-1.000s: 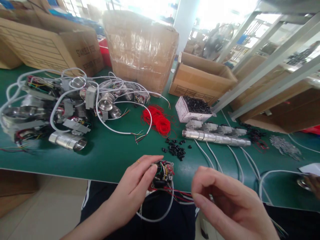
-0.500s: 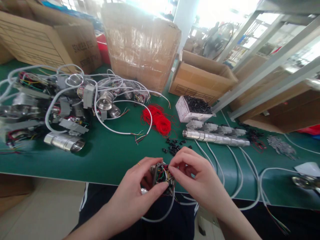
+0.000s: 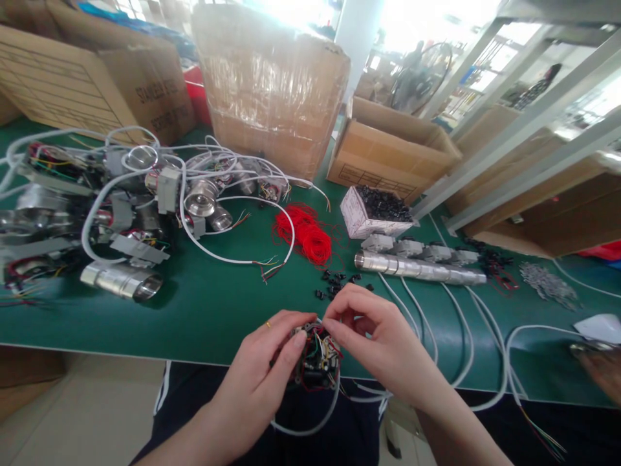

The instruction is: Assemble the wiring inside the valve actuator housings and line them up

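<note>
My left hand [image 3: 264, 366] grips an opened electronic unit [image 3: 317, 366] at the table's front edge. Bunched red, green, white and yellow wires and a dark circuit part show inside its housing. A grey cable [image 3: 334, 401] loops down from the unit over my lap. At its upper right rim, my right hand [image 3: 369, 330] pinches thumb and forefinger together by the wires; what lies between the fingertips is too small to make out. Just beyond my right hand, small black pieces [image 3: 334, 283] are scattered on the green table [image 3: 208, 317].
Metal units with grey cables [image 3: 121, 278] pile up at left. A red wire bundle [image 3: 310, 239], a box of black parts [image 3: 373, 210] and a row of metal cylinders [image 3: 422, 268] lie ahead. Cardboard boxes [image 3: 272, 90] line the back. Another person's hand [image 3: 604, 369] shows at the right edge.
My left thumb has shifted up and left to the housing's upper rim, uncovering more of the unit's inside. My right hand moved slightly left. Another person's hand appeared at right.
</note>
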A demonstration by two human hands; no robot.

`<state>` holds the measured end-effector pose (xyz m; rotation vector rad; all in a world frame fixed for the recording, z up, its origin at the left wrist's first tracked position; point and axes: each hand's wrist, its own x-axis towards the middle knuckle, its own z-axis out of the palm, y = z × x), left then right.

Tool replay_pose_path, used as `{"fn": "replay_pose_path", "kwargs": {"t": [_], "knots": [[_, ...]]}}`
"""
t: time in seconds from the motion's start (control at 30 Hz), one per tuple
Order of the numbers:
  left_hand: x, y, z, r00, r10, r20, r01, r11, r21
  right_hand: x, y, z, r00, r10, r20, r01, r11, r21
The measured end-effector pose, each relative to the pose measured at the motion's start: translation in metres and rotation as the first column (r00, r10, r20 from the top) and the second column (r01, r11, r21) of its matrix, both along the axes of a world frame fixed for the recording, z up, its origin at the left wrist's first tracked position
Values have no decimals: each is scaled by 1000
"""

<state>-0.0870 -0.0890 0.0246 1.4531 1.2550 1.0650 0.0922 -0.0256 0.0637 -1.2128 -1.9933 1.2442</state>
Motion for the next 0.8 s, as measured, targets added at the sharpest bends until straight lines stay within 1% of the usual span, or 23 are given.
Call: {"fn": "replay_pose_path", "kwargs": {"t": [0.1, 0.17, 0.27, 0.43, 0.53, 0.63, 0.8], "knots": [[2, -1, 0, 1000, 1, -6, -1, 1000, -27, 0, 3, -1, 999, -3, 42, 4, 1000, -13], [4, -3, -2, 1000, 12, -17, -12, 999, -42, 0, 5, -1, 998, 29, 57, -29, 1000, -10], [5, -4, -4, 999, 21, -35, -22, 1000, -16, 0, 12, 1, 993, 97, 60, -96, 995, -23], [2, -3, -5, 1000, 12, -29, -11, 999, 36, 1, 23, 3, 978, 188, 93, -178, 978, -106], [1, -3, -5, 1000, -4, -22, 5, 1000, 31, 0, 25, 4, 972, 200, 123, -187, 976, -111], [0, -4, -5, 1000, -20, -16, 20, 1000, 11, -2, 26, 4, 972, 204, 116, -191, 975, -114], [-1, -3, -3, 1000, -4, -1, 4, 999, 31, -2, 28, 5, 960, 248, 132, -231, 964, -132]]}}
